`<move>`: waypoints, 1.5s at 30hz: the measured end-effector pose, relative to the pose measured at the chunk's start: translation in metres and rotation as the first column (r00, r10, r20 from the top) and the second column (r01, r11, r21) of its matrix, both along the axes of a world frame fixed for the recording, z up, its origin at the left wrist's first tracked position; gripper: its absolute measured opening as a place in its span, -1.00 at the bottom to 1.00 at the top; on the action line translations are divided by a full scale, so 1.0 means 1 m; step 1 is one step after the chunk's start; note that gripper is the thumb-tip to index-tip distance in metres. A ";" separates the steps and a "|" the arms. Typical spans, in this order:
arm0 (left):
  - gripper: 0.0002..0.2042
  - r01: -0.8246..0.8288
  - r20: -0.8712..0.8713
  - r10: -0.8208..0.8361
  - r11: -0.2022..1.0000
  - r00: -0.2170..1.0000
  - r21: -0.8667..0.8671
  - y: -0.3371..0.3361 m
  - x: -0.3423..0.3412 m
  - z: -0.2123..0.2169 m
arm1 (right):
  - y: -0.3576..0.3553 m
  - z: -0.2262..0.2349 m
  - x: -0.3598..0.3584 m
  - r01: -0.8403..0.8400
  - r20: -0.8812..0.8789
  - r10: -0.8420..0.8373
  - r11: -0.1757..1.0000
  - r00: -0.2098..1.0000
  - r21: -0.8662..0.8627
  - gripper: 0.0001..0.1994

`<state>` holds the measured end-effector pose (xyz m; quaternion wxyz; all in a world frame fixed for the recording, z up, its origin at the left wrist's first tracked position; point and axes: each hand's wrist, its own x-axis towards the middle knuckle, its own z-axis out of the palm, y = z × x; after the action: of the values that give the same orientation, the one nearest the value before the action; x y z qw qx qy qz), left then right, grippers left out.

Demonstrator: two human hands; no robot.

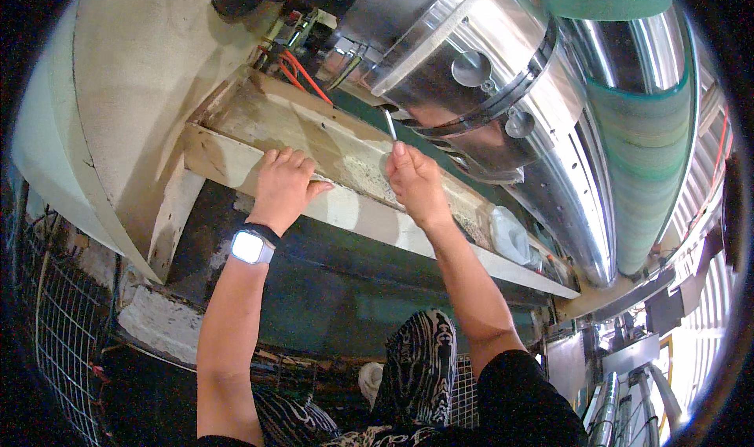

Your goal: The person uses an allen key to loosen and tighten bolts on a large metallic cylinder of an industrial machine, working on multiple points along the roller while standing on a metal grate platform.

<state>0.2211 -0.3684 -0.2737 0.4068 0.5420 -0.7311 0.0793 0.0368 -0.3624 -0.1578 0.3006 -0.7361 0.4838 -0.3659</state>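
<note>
Right now, working a thin metal tool (pixel 389 123) up toward the underside of the shiny drum (pixel 471 62). Right hand (pixel 415 181) clenched round the tool's lower end, thumb up along the shaft, tip reaching just above the knuckles toward the dark band (pixel 479 117) that rings the drum. Left hand (pixel 284 185) released, palm down and fingers spread flat on the worn pale ledge (pixel 345 207), holding nothing, seemingly bracing the body; a watch (pixel 251 247) on that wrist. Beyond the left hand, red wires (pixel 302 74) running into the machine. Off to the right of the right hand, a crumpled white bag (pixel 509 235) lying on the same ledge, well apart from both hands. Further right, green belts (pixel 640 144) wrapped over long rollers.

By the look of it, mid-step: tool already in place at the drum's lower edge, probing or turning something there, though the tip's exact contact too small to tell. Next move likely calls for a steady wrist, small controlled motion at the tip, and the left hand kept planted for support.
</note>
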 end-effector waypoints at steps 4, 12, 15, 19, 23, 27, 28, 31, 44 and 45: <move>-0.56 -0.043 0.013 0.044 0.999 0.999 -0.017 -0.003 0.000 -0.001 | -0.001 -0.021 0.017 -0.035 0.215 0.024 0.998 0.976 0.048 -0.57; -0.63 -0.101 -0.015 0.100 0.987 0.995 -0.126 -0.006 -0.007 -0.005 | 0.000 -0.024 0.020 -0.147 0.388 0.057 0.967 0.920 0.207 -0.61; -0.65 -0.065 -0.047 0.061 0.992 0.997 -0.105 -0.004 -0.006 -0.002 | 0.004 -0.031 0.030 -0.140 0.503 0.043 0.978 0.863 0.156 -0.60; -0.64 -0.041 -0.069 0.034 0.993 0.997 -0.112 -0.005 -0.011 -0.002 | 0.006 -0.039 0.039 -0.130 0.547 0.049 0.985 0.836 0.110 -0.57; -0.58 -0.061 -0.015 0.059 0.990 0.998 -0.125 -0.008 -0.007 -0.004 | 0.001 -0.032 0.034 -0.236 0.553 0.088 0.950 0.828 0.203 -0.58; -0.56 -0.063 -0.006 0.063 0.993 0.998 -0.101 -0.005 -0.011 0.001 | 0.006 -0.029 0.020 -0.258 0.497 0.167 0.959 0.852 0.120 -0.59; -0.55 -0.061 -0.019 0.060 0.991 0.998 -0.115 -0.005 -0.010 0.001 | 0.009 -0.028 0.019 -0.239 0.453 0.189 0.969 0.871 0.057 -0.59; -0.56 -0.084 0.006 0.086 0.986 0.996 -0.146 -0.002 -0.011 0.003 | 0.018 -0.027 -0.005 -0.157 0.291 0.143 0.987 0.946 0.025 -0.58; -0.59 -0.074 0.018 0.080 0.976 0.997 -0.204 -0.001 -0.006 -0.002 | 0.010 0.001 -0.024 -0.053 0.126 0.038 0.991 0.991 0.120 -0.57; -0.59 -0.072 0.016 0.077 0.977 0.997 -0.201 -0.001 -0.005 -0.001 | 0.011 0.001 -0.024 -0.050 0.103 0.039 0.992 0.994 0.113 -0.56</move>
<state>0.2160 -0.3690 -0.2751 0.4471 0.5244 -0.7033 0.1743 0.0124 -0.3519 -0.1567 0.3744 -0.7088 0.4719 -0.3671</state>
